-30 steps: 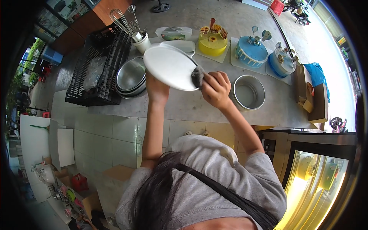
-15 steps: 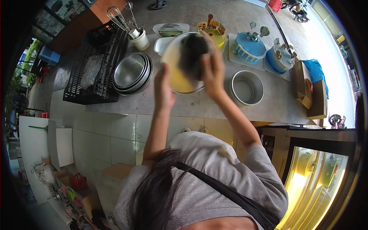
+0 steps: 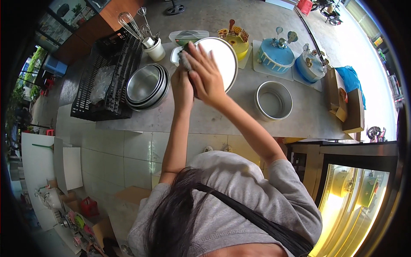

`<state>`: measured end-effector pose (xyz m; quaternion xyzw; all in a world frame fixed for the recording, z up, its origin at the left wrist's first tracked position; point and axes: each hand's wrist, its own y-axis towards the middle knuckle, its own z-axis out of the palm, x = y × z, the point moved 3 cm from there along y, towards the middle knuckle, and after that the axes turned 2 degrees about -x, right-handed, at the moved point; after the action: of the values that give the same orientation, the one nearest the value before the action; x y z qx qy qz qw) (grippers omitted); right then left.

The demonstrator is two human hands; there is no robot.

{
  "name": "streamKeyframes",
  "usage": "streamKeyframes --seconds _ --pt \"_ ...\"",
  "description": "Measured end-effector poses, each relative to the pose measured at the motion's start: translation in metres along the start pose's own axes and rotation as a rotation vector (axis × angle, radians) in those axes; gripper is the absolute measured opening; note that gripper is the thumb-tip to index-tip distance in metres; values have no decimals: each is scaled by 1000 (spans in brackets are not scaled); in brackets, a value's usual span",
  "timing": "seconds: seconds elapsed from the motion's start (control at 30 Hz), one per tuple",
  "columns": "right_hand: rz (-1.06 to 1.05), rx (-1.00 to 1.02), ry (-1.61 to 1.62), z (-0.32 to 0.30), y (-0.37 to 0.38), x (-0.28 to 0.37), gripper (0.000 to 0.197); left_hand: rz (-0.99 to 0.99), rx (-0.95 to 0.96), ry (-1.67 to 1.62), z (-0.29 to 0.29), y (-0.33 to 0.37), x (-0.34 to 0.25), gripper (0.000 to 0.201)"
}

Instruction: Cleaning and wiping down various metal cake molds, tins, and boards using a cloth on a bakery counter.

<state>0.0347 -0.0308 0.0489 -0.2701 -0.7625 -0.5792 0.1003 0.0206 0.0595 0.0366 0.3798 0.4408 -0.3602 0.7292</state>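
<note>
Above the table I hold a round, shiny pan with a thin rim, its face bright white with glare. My left hand is closed on the pan's left edge. Across that same edge lies my right hand, its fingers long and close together, pressing a dark grey cloth against the pan. The cloth is mostly hidden under the fingers. To the right, a deep round cake tin stands open side up on the metal table.
At left are nested steel bowls, a black plastic crate and a white tub of whisks. Behind stand a clear plastic container, a yellow cake and blue cakes. Cardboard lies far right.
My right hand has swept the cloth from the pan's right part to its left edge. The pan has shifted right and tilted, its face turning from yellowish to bright white.
</note>
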Motion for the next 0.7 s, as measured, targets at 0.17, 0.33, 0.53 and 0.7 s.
streamKeyframes --seconds 0.17,0.33,0.53,0.7 --pt "355 -144 37 -28 31 -66 15 139 167 403 3 -9 -16 38" --pt "-266 17 -173 -12 34 -10 25 267 251 519 1 -18 -12 25" --pt "69 -202 -107 -15 34 -40 38 299 187 694 -1 -23 -15 24" --pt "833 -335 123 -4 13 -70 53 465 55 634 -1 -36 -17 19"
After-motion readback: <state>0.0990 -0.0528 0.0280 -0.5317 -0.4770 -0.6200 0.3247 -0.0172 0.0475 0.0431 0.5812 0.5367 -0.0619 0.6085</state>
